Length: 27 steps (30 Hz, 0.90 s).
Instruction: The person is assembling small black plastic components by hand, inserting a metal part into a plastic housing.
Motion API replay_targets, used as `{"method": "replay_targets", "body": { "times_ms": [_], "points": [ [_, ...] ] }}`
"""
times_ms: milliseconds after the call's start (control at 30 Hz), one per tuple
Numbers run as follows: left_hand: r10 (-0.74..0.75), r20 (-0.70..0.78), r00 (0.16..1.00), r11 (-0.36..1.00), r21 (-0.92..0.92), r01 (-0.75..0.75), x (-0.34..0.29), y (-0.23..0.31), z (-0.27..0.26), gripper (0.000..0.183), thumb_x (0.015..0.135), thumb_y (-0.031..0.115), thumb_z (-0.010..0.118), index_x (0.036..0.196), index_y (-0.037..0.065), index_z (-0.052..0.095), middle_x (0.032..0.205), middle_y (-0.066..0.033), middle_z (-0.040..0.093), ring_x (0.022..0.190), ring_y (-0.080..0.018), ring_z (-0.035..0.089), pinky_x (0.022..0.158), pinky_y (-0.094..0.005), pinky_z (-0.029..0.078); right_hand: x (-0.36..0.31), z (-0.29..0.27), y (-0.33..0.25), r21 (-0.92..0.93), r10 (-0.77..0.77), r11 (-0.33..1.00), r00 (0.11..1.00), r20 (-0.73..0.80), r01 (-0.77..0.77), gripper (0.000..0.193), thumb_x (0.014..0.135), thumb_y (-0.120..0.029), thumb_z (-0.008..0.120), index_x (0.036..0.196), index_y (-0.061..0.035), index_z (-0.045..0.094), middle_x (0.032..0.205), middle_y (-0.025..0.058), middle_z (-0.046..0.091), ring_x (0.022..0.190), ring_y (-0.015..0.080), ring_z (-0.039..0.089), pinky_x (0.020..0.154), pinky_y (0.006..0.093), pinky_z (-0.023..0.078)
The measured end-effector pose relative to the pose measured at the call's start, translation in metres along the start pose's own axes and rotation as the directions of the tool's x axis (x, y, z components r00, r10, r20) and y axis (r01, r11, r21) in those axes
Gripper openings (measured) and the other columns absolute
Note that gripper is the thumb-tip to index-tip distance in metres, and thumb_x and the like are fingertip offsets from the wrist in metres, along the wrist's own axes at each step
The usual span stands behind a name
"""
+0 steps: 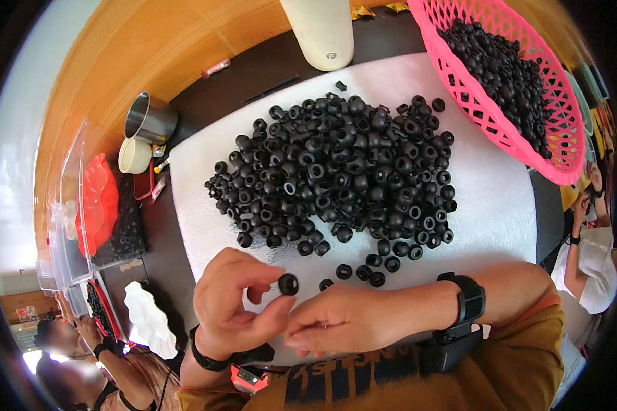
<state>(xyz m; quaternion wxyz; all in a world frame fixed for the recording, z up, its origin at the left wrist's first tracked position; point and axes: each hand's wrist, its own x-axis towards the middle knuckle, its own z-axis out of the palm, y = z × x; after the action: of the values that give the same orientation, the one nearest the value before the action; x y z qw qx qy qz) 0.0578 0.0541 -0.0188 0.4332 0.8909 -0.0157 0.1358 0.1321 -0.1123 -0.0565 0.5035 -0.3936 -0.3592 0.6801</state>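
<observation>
Between the thumb and index finger of my left hand (236, 301) is a small black ring-shaped piece (288, 284), with its hole facing up toward me. My right hand (339, 320) is close beside it, fingers curled and pressed together; whatever they may pinch is hidden or too small to name. Beyond both hands a large heap of similar black hollow pieces (336, 164) covers the middle of a white foam sheet (487, 212). Several loose pieces (377, 279) lie at the heap's near edge, just past my right wrist.
A pink lattice basket (452, 82) full of black pieces stands at the far right. A white cylindrical container (320, 34) is at the back. On the left are a metal cup (147, 118), a red scalloped tray (97, 205) and a white wavy-edged tray (147, 318). Other people work at both sides.
</observation>
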Motion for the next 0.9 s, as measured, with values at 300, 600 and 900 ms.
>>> {"method": "replay_targets", "body": {
  "times_ms": [300, 600, 900],
  "points": [
    [-0.093, -0.052, 0.994, 0.955, -0.288, 0.074, -0.029, -0.017, 0.0, 0.028, 0.065, 0.008, 0.071, 0.092, 0.002, 0.063, 0.072, -0.0051, 0.055, 0.056, -0.0123, 0.048, 0.049, -0.0239, 0.038, -0.002, -0.006, -0.011, 0.603, -0.019, 0.78, 0.969, -0.247, 0.169, 0.029, 0.097, -0.023, 0.049, 0.118, -0.0036, 0.052, 0.092, 0.0021, 0.057, 0.075, 0.0084, 0.053, 0.068, 0.0224, 0.045],
    [0.266, 0.033, 0.964, 0.941, 0.209, -0.267, -0.018, -0.014, -0.009, 0.033, 0.061, 0.005, 0.07, 0.093, 0.002, 0.066, 0.069, -0.0049, 0.056, 0.053, -0.019, 0.05, 0.047, -0.0289, 0.037, 0.007, -0.006, 0.0, 0.594, -0.096, 0.762, 0.952, -0.291, 0.258, 0.027, 0.096, -0.019, 0.05, 0.118, -0.0022, 0.052, 0.092, 0.0006, 0.057, 0.076, 0.008, 0.052, 0.07, 0.023, 0.046],
    [-0.04, -0.143, 0.989, 0.948, 0.308, 0.083, -0.02, -0.034, -0.038, 0.018, 0.066, 0.002, 0.07, 0.083, 0.003, 0.066, 0.064, -0.007, 0.056, 0.055, -0.0212, 0.051, 0.051, -0.0311, 0.039, -0.001, -0.001, -0.002, 0.528, 0.015, 0.849, 0.998, -0.054, 0.016, 0.024, 0.093, -0.019, 0.056, 0.109, -0.0006, 0.053, 0.09, -0.0012, 0.056, 0.083, 0.0033, 0.052, 0.077, 0.0197, 0.044]
  ]
}}
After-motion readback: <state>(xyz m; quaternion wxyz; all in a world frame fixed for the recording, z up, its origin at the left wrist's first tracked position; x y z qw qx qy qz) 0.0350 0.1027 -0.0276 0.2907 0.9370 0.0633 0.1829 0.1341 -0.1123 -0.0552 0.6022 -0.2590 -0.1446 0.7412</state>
